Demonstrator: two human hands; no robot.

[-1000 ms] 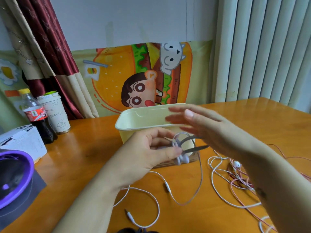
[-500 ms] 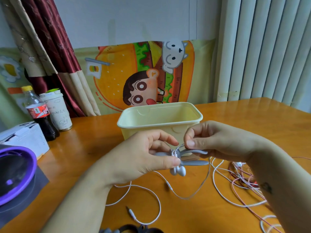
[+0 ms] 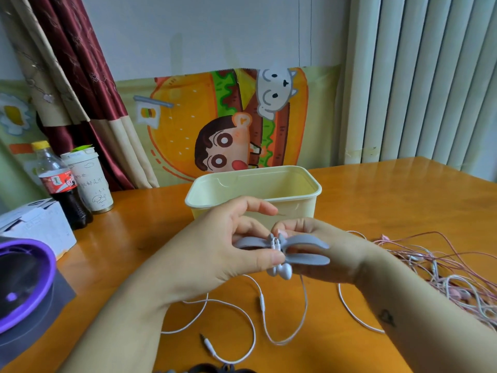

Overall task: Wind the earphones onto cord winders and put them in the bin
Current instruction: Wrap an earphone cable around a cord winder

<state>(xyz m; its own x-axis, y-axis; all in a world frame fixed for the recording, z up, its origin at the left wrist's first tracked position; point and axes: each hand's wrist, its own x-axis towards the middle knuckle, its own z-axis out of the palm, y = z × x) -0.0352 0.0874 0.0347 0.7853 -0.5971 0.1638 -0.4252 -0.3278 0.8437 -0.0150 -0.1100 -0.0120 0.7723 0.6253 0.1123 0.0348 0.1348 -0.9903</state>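
My left hand [image 3: 228, 249] pinches a grey winged cord winder [image 3: 304, 250] at its middle, thumb pressed on the white earbuds [image 3: 282, 270] that hang just below it. My right hand [image 3: 328, 249] sits behind and under the winder's right wings, fingers curled at its centre on the white cord. The rest of the white cord [image 3: 258, 308] trails in loops on the table down to its jack [image 3: 208, 344]. The cream bin [image 3: 309, 200] stands just behind my hands.
A tangle of pink and white earphones [image 3: 443, 270] lies at the right. A cola bottle [image 3: 61, 187], a paper cup [image 3: 90, 181], a white box [image 3: 37, 227] and a purple-rimmed object [image 3: 24, 278] stand at the left. Dark winders [image 3: 212, 368] peek in at the bottom edge.
My right hand came down from open above the winder and closed its fingers on the cord at the winder's centre. The cord loop on the table has shortened slightly.
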